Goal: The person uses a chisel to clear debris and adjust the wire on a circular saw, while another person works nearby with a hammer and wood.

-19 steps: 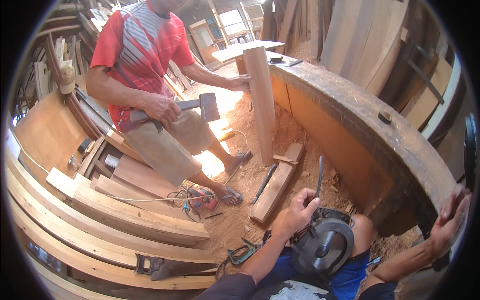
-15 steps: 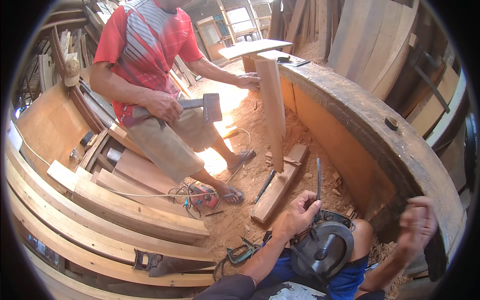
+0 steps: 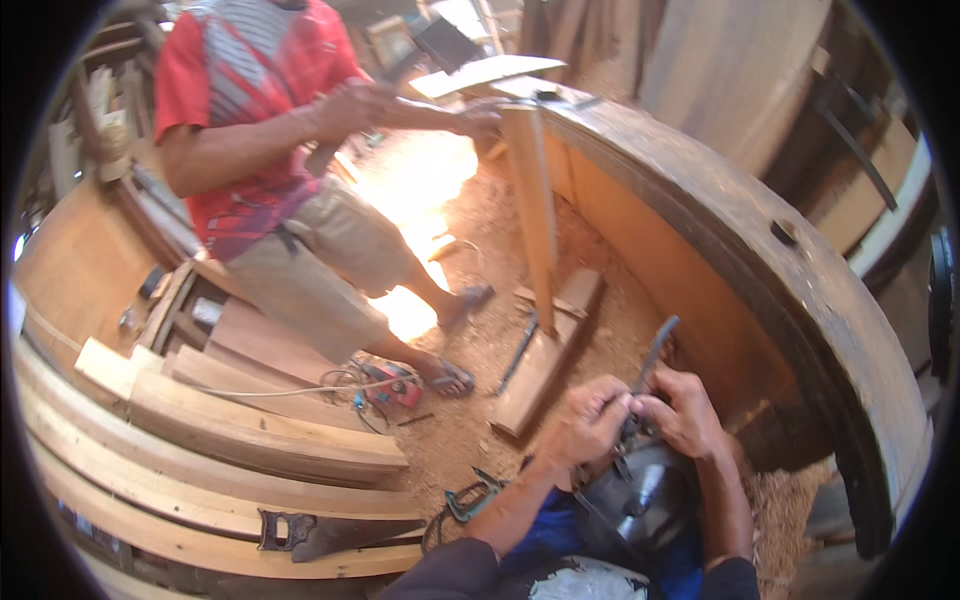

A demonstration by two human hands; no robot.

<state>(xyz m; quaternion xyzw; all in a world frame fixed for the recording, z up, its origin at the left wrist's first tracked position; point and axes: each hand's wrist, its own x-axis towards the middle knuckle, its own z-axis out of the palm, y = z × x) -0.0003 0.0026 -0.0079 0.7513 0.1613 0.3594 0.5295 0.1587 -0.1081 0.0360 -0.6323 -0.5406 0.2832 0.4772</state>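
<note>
Both hands (image 3: 640,415) gripping circular saw (image 3: 640,500), curved hull wall (image 3: 790,300) close right

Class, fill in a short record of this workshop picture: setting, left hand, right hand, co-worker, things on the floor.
setting: inside a curved wooden hull, sawdust on the floor
left hand: on the circular saw, at its upper part
right hand: beside the left, on a dark tool at the saw
co-worker: stands at an upright plank, one hand on its top
floor: handsaw, stacked planks, cable
</note>
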